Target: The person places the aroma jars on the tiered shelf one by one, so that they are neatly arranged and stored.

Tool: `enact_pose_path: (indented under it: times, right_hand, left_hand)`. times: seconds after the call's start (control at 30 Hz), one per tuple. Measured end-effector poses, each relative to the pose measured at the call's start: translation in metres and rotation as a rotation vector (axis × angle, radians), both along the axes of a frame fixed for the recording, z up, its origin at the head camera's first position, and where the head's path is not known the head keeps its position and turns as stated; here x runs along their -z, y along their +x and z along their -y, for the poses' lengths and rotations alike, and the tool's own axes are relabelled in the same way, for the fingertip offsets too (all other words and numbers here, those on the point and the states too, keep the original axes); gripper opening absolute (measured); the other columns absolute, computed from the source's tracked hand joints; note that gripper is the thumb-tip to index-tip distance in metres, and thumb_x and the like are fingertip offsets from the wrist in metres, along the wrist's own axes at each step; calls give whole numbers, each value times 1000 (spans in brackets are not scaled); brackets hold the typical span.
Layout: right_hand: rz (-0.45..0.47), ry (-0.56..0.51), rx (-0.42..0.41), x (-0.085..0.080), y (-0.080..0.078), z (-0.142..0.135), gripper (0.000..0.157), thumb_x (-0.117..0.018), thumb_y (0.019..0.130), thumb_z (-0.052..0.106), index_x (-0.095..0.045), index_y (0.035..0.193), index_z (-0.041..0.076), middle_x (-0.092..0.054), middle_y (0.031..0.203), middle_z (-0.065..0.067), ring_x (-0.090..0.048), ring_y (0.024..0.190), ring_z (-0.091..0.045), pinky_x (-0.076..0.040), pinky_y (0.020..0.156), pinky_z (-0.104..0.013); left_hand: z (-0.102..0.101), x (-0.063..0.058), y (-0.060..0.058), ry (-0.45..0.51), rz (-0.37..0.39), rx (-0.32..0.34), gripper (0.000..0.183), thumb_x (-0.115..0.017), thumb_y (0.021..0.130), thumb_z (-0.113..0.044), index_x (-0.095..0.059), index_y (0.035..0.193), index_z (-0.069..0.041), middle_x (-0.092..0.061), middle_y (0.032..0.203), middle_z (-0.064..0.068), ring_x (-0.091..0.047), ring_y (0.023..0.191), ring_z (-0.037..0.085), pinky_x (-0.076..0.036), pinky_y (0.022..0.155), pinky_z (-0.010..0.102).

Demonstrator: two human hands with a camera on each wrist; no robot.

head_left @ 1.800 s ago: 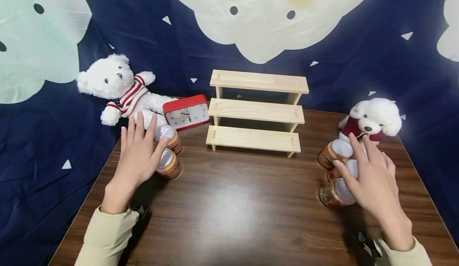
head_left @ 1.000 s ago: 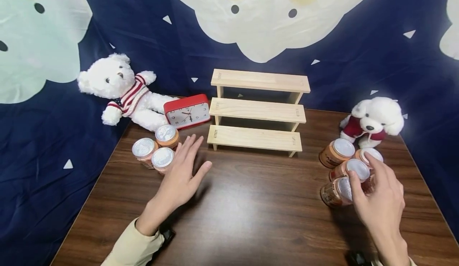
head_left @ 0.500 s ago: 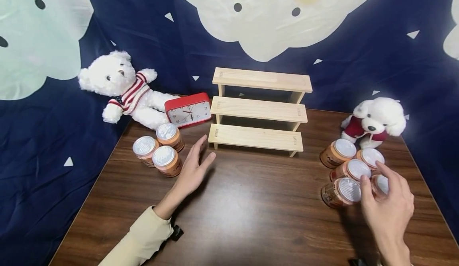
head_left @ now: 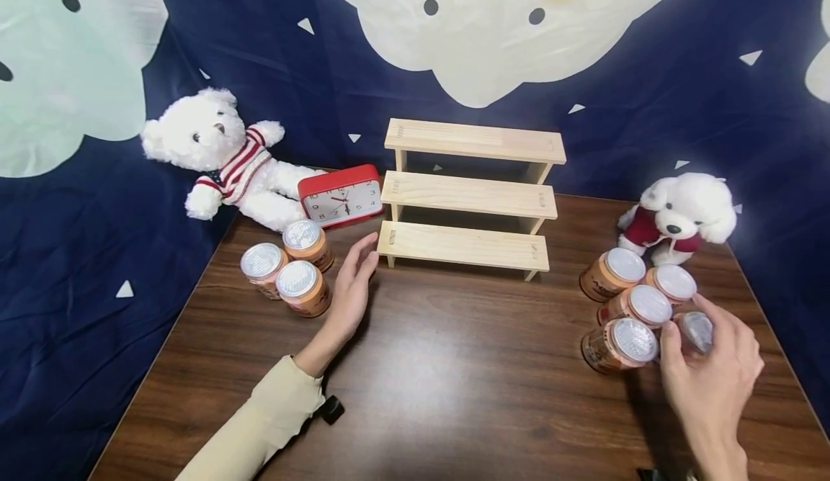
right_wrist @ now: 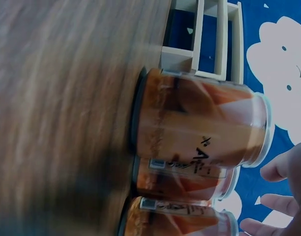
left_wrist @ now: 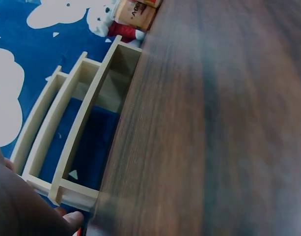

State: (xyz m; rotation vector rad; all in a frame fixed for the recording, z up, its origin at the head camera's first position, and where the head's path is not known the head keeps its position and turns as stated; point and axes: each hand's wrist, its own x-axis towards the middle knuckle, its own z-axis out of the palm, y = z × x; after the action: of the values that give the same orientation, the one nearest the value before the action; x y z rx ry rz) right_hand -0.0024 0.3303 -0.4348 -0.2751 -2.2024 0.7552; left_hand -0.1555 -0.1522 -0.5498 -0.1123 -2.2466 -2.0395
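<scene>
Curving the right hand (head_left: 716,362) over a can (head_left: 697,333) at the right edge of a cluster, just beside four others (head_left: 634,340) and near the dog (head_left: 689,207), bending thumb and fingers about its lid, with actual clamping impossible to tell. Stretching the left hand (head_left: 352,295), empty, between three cans (head_left: 301,279) and the shelf (head_left: 463,245), pointing loosely extended fingers toward the lowest step's left end, with the thumb slightly apart. Showing, behind those three on the table (head_left: 415,373), a red clock (head_left: 344,204) beside the bear (head_left: 201,135).
</scene>
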Motion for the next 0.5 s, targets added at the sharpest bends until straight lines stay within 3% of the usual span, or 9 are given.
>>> enact_pose_path:
  times: [0.1, 0.2, 0.43, 0.5]
  right_hand:
    - [23, -13, 3, 4, 0, -6, 53, -75, 88, 8, -71, 139, -4, -61, 139, -37, -48, 131, -62, -32, 110, -60]
    - [57, -30, 9, 7, 1, -10, 55, -75, 89, 9, -69, 142, -1, -59, 142, -35, -46, 134, -61, -31, 111, -60]
    - [96, -35, 0, 11, 3, -17, 62, -74, 86, 9, -64, 147, -2, -52, 146, -39, -40, 135, -64, -29, 118, -67]
    - [103, -46, 13, 12, 4, -19, 63, -75, 86, 7, -64, 147, -3, -51, 146, -40, -40, 135, -64, -30, 119, -65]
  left_hand:
    - [-1, 3, -4, 30, -3, 5, 47, -55, 115, -51, -61, 157, -29, -59, 162, -5, -49, 152, 20, -41, 128, 44]
    - [-7, -4, -3, 76, 25, 12, 48, -52, 117, -50, -63, 155, -23, -57, 162, -1, -48, 153, 20, -40, 130, 39]
    - [-27, -60, 19, 187, 66, 15, 51, -45, 120, -30, -51, 155, 6, -45, 166, 25, -39, 158, 34, -31, 137, 53]
    - [-30, -67, 21, 226, 95, 21, 49, -41, 121, -23, -47, 157, 9, -42, 168, 26, -38, 157, 32, -28, 138, 52]
